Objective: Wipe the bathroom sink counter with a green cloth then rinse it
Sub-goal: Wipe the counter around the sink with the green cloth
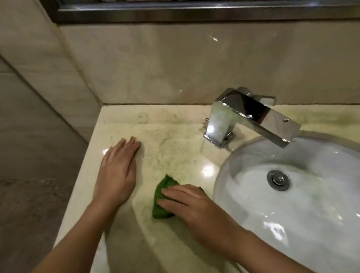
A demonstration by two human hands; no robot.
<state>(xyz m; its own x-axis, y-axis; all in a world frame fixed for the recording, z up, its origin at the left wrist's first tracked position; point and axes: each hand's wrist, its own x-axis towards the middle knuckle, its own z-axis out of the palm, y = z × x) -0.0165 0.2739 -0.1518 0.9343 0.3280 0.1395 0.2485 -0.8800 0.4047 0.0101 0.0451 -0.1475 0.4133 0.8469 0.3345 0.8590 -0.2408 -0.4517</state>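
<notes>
A small bunched green cloth (162, 200) lies on the pale marble counter (175, 141), left of the white oval sink basin (312, 206). My right hand (193, 206) presses down on the cloth, covering its right half, fingers curled over it. Flat on the counter further left rests my left hand (119, 170), palm down, fingers together and holding nothing. The counter shows greenish stains and streaks behind the hands. A chrome faucet (248, 117) stands at the back, its spout reaching over the basin; no water runs.
A metal drain plug (278, 180) sits in the basin's middle. Tiled walls close the counter at the back and left. A mirror with a metal frame (205, 10) hangs above. The counter's front-left edge drops to the floor.
</notes>
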